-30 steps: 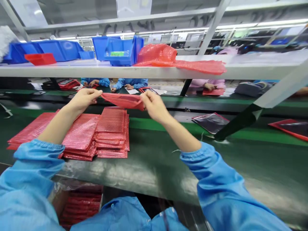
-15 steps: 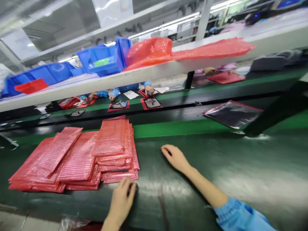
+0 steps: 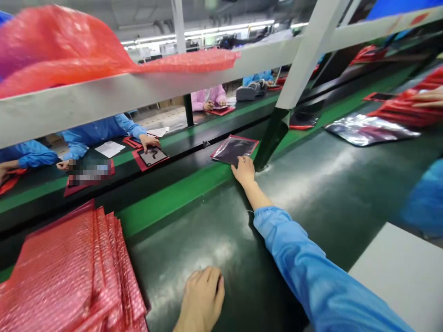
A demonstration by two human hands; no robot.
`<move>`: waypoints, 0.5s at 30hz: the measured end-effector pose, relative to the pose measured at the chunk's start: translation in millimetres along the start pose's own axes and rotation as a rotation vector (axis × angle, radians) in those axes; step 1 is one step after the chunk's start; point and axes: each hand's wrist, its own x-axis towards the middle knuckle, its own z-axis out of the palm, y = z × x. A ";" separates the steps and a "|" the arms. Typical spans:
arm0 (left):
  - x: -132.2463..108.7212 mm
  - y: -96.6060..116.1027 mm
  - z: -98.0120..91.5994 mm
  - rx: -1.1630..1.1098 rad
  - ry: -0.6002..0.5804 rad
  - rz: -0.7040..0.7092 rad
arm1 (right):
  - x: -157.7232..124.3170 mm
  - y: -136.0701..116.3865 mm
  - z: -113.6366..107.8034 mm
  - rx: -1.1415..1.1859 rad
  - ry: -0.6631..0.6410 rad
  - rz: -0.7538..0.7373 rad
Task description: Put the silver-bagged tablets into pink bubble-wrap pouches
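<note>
We are touching the dark pouch (image 3: 235, 147) with our right hand (image 3: 245, 171), grip unclear, while our empty, half-open left hand (image 3: 203, 295) is lying well apart, beside red pouches (image 3: 65, 263) probably stacked there for easy reach.

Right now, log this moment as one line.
right hand: at red-edged dark pouch | left hand: over green worktop | red bubble pouches: stacked, picture's left

the right grip (image 3: 244, 171) has reached forward to the dark, red-edged pouch (image 3: 235, 149); the left grip (image 3: 203, 296) sits farther from the stacked red pouches (image 3: 65, 272); a co-worker's hand (image 3: 431, 98) and another red stack (image 3: 398, 109) have come into view
</note>
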 end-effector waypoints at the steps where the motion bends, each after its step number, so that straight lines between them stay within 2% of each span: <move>1: -1.2 -1.7 0.7 -0.022 -0.008 0.000 | 8.2 2.4 6.8 -0.009 -0.002 0.017; 5: -4.4 -6.4 6.6 -0.044 -0.048 -0.012 | 29.5 6.6 27.5 -0.041 -0.006 0.087; 8: -4.0 -7.8 11.4 -0.029 -0.039 -0.017 | 34.9 6.1 31.8 -0.043 -0.020 0.128; 15: -3.3 -10.1 15.6 -0.033 -0.004 0.003 | 32.8 -18.2 25.5 0.130 -0.085 -0.072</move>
